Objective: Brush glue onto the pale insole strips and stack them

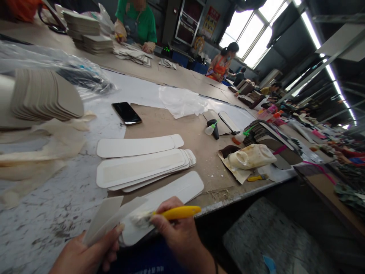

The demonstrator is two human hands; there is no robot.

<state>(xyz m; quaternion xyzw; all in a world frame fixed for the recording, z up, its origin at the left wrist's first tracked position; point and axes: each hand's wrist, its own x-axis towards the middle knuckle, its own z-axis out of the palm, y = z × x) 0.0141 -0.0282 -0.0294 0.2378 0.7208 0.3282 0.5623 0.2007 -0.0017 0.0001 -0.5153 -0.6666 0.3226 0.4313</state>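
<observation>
My right hand (pixel 181 234) grips a yellow-handled brush (pixel 182 212), its pale bristles pressed against a long white card strip (pixel 179 188) with rounded ends. The strip lies slanted at the table's near edge, with at least one other under it. Thin off-white card pieces (pixel 104 215) are pinched between the thumb and fingers of my left hand (pixel 88 249). They overlap the near end of the brushed strip; how many there are I cannot tell. Just beyond lies a fanned pile of similar strips (pixel 142 167), and behind it another white strip pair (pixel 137 146).
A glue-crusted container (pixel 252 156) stands at right beside another yellow brush (pixel 256 177). A phone (pixel 127 113) lies behind the strips. Curved card pieces (pixel 48 95) and crumpled plastic (pixel 71 72) occupy the left. Across the table, a person in green (pixel 139 23) handles pale pieces.
</observation>
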